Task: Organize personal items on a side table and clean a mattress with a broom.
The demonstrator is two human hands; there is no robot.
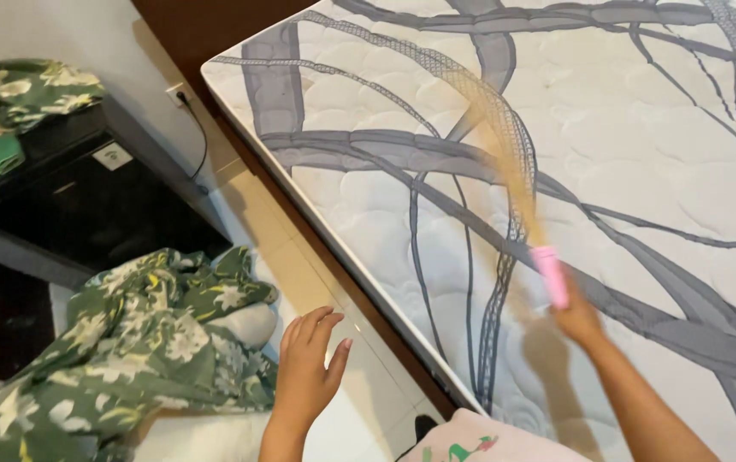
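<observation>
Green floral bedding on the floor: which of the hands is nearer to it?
Left. The left hand hangs open just right of the green floral bedding, beside the bed. The right hand is far off over the mattress, gripping a pink-handled broom.

Bristles of the broom (pixel 505 154) smear into a tan blur running toward 11 o'clock, single strands impossible to pick out. The right hand (pixel 577 318) wraps the pink handle (pixel 550 275), so the handle's lower end is hidden in the grip. The mattress (pixel 641 154) runs off the frame at 12 and 3 o'clock. At 8 o'clock the floral sheet (pixel 145 342) is cut by the bottom edge. The left hand (pixel 306 370) loses its forearm at 6 o'clock.
</observation>
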